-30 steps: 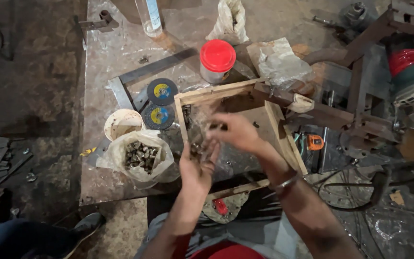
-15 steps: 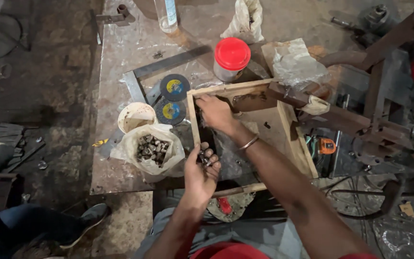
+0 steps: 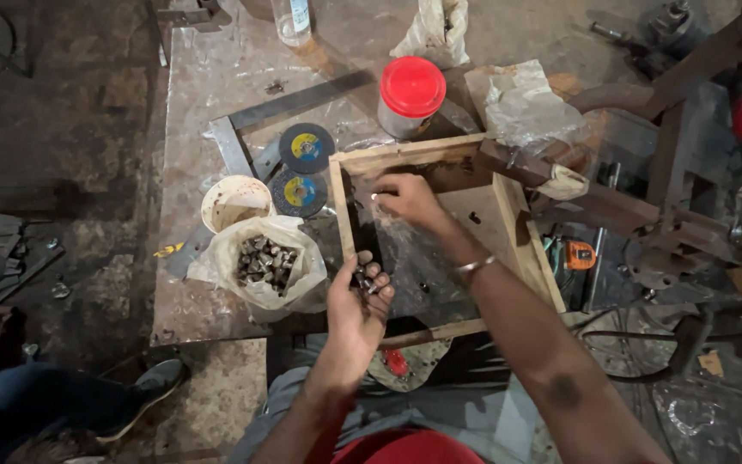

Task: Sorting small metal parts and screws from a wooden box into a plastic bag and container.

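1. Small metal pieces [image 3: 364,282], short, dark and nut-like, lie heaped in the cupped left hand [image 3: 355,308], just over the near left corner of the wooden frame [image 3: 342,215]. I judge them hard, dense and heavy for their size, and loose enough to roll, so they are best scooped in the palm or pinched singly. Each piece is too small to tell its long axis or which way it points.
2. Left of the frame, an open plastic bag [image 3: 259,266] holds many more such pieces; a white cup [image 3: 232,202] sits just behind it, and 2 grinding discs [image 3: 301,170] lie between the cup and the frame.
3. The left hand's fingers curl upward and close together around the heap.
4. Inside the frame, near its far left corner, the right hand [image 3: 405,199] reaches down with its fingertips drawn together; whether they pinch a piece I cannot tell.
5. Just behind the frame stands a jar with a red lid [image 3: 411,90]; right of the frame lies an orange tape measure [image 3: 579,254].
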